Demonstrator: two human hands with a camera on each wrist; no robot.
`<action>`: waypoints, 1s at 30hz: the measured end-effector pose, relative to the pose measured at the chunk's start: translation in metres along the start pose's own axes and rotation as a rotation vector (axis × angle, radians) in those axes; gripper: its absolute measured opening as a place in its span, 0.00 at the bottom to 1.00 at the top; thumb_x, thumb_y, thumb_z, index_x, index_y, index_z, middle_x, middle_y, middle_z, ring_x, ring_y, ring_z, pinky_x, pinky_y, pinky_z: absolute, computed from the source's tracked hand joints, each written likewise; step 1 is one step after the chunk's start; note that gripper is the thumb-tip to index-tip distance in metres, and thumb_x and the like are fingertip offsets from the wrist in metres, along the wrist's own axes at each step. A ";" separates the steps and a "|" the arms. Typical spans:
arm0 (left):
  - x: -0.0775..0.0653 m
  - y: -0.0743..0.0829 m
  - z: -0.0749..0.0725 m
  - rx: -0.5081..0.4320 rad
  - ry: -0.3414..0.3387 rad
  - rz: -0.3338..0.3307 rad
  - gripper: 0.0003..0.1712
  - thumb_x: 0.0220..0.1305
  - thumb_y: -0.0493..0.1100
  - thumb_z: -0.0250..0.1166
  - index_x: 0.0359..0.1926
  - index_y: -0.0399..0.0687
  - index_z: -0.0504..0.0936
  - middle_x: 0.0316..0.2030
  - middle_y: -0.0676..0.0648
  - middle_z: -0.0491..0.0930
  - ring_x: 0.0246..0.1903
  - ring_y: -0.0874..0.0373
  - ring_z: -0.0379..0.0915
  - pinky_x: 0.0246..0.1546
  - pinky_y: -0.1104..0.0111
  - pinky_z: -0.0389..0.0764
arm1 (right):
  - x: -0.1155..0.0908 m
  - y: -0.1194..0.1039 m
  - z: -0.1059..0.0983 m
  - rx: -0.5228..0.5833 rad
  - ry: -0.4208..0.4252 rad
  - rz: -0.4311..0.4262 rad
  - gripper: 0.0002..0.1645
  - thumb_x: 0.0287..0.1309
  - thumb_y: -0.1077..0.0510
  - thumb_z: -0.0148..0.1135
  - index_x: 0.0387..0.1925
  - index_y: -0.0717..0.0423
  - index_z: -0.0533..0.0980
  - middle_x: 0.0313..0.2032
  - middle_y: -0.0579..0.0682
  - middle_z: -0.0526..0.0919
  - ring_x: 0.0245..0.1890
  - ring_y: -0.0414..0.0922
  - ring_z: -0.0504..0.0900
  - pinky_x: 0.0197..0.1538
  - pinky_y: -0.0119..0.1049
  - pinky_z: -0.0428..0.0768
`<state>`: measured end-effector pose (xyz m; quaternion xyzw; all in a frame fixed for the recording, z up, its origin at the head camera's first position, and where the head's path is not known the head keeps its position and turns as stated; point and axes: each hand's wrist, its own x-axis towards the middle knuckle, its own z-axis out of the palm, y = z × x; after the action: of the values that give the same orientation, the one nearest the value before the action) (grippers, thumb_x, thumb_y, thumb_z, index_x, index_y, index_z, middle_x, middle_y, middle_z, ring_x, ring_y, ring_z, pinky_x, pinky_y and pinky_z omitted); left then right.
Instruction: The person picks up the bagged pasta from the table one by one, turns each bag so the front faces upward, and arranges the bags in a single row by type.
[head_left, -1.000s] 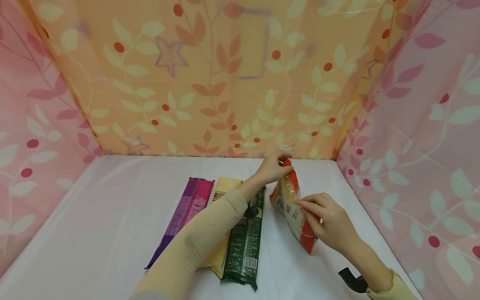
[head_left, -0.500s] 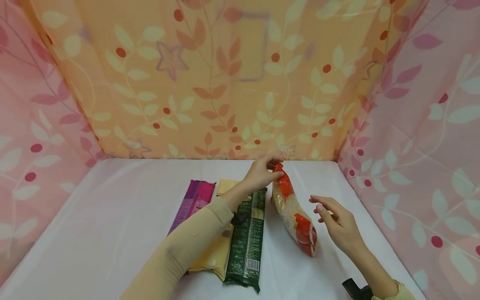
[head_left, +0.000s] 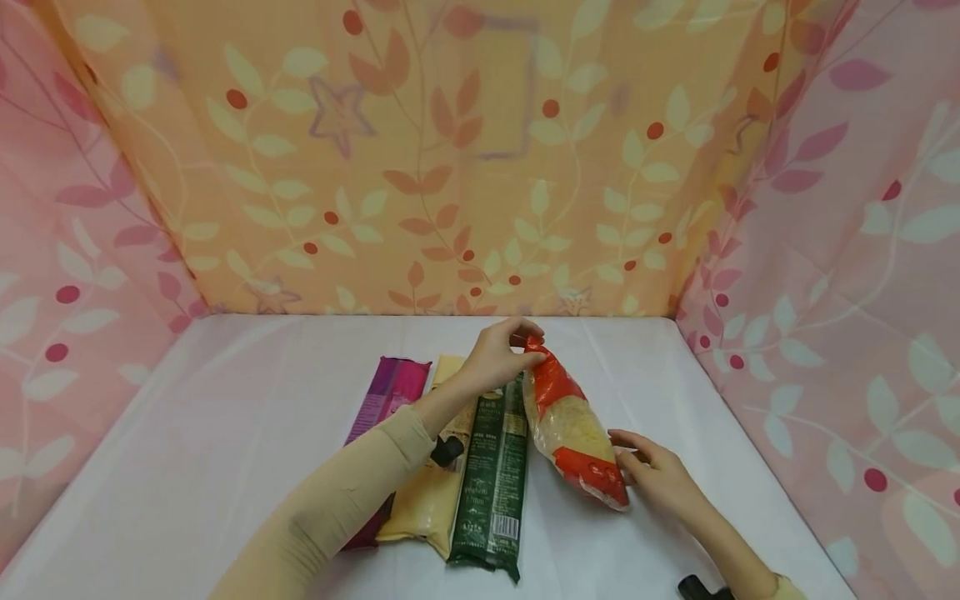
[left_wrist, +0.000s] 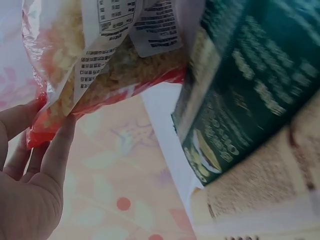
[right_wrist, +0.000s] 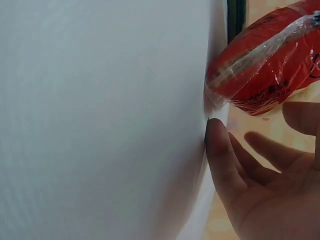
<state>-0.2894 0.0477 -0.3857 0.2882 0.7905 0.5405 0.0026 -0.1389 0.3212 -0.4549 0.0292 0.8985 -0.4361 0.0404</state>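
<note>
A clear, red-ended bag of short pasta (head_left: 573, 425) leans up at a slant on the right of the table. My left hand (head_left: 495, 354) pinches its far top corner; in the left wrist view, the thumb and fingers (left_wrist: 57, 155) close on the red edge. By the bag's lower right end is my right hand (head_left: 656, 471), fingers loosely bent, fingertips right at its side. In the right wrist view the thumb and fingers are spread below the red end (right_wrist: 265, 70). Just left of the bag lies a green spaghetti packet (head_left: 487, 492), its far end overlapped by the bag.
A yellow packet (head_left: 423, 504) and a purple packet (head_left: 373, 408) lie side by side left of the green one, partly under my left arm. Patterned cloth walls (head_left: 450, 167) enclose the white table (head_left: 225, 417) at the back and both sides.
The bag has turned from its labelled side to its red and clear front and moved left toward the green packet. My right hand let go of it, drew back, then came up to its lower end.
</note>
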 end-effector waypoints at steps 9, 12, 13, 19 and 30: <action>-0.018 -0.009 -0.013 0.042 -0.017 0.002 0.10 0.67 0.39 0.73 0.49 0.48 0.86 0.48 0.49 0.85 0.54 0.50 0.82 0.49 0.64 0.84 | 0.002 -0.004 0.003 0.023 -0.120 -0.033 0.31 0.75 0.51 0.60 0.72 0.63 0.71 0.57 0.59 0.84 0.59 0.55 0.81 0.56 0.43 0.82; -0.021 -0.013 -0.015 0.052 -0.024 0.003 0.09 0.67 0.40 0.73 0.47 0.48 0.86 0.47 0.48 0.85 0.55 0.49 0.81 0.48 0.64 0.84 | 0.004 -0.006 0.004 0.037 -0.111 -0.035 0.31 0.73 0.53 0.63 0.70 0.63 0.72 0.53 0.56 0.85 0.55 0.51 0.83 0.52 0.37 0.82; -0.022 -0.014 -0.015 0.052 -0.027 0.002 0.09 0.67 0.40 0.73 0.47 0.47 0.86 0.47 0.48 0.85 0.55 0.49 0.81 0.47 0.64 0.84 | 0.005 -0.006 0.005 0.044 -0.103 -0.033 0.31 0.72 0.54 0.64 0.70 0.63 0.73 0.51 0.56 0.85 0.54 0.51 0.83 0.50 0.34 0.82; -0.024 -0.023 -0.014 0.023 -0.021 0.004 0.08 0.67 0.39 0.73 0.46 0.47 0.87 0.46 0.47 0.85 0.54 0.48 0.82 0.42 0.67 0.85 | 0.007 -0.008 0.010 0.091 -0.036 -0.011 0.30 0.68 0.56 0.69 0.67 0.64 0.75 0.48 0.56 0.86 0.50 0.49 0.85 0.46 0.28 0.82; 0.005 -0.023 0.016 -0.168 -0.073 -0.089 0.10 0.68 0.34 0.71 0.49 0.40 0.86 0.46 0.43 0.85 0.45 0.54 0.82 0.41 0.64 0.86 | 0.000 0.005 -0.021 -0.023 0.156 -0.016 0.30 0.69 0.52 0.68 0.68 0.60 0.77 0.50 0.56 0.86 0.49 0.39 0.81 0.48 0.22 0.77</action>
<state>-0.2987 0.0580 -0.4106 0.2710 0.7537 0.5934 0.0797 -0.1399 0.3407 -0.4455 0.0553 0.9040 -0.4226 -0.0331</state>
